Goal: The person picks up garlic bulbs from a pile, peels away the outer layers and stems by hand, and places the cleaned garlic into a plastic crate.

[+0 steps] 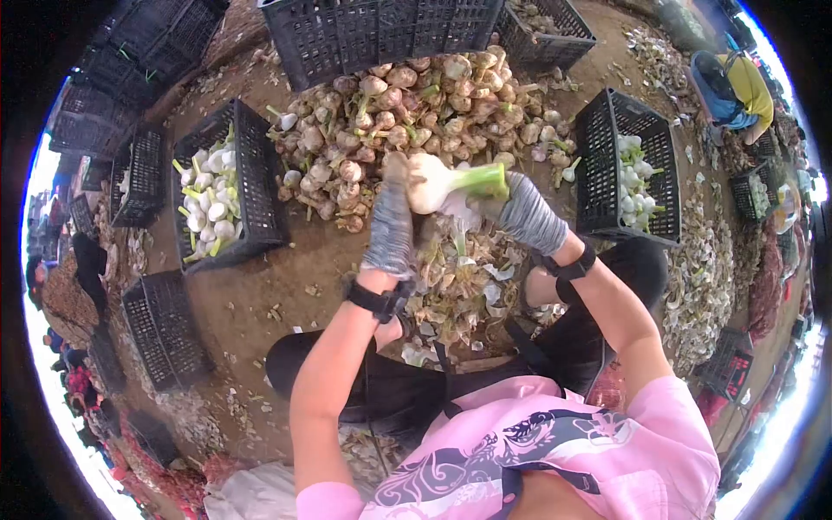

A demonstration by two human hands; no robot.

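In front of me a white garlic bulb [431, 184] lies sideways, its cut green stem pointing right. My left hand [390, 221], in a grey glove, is closed around the root end of the bulb. My gloved right hand [530, 212] is closed at the stem end, its fingertips partly hidden and slightly blurred. Loose pale skin [459, 206] hangs under the bulb between the hands. Just beyond, a big heap of unpeeled garlic [347, 143] covers the ground. Below the hands, between my legs, lies a pile of peeled-off skins [455, 290].
Black crates of cleaned garlic stand left [251, 186] and right [607, 165]. Another black crate [381, 39] sits behind the heap. At the lower left is a further crate [165, 329]. Garlic skins [702, 286] litter the right side. A person in yellow and blue [737, 91] is at the upper right.
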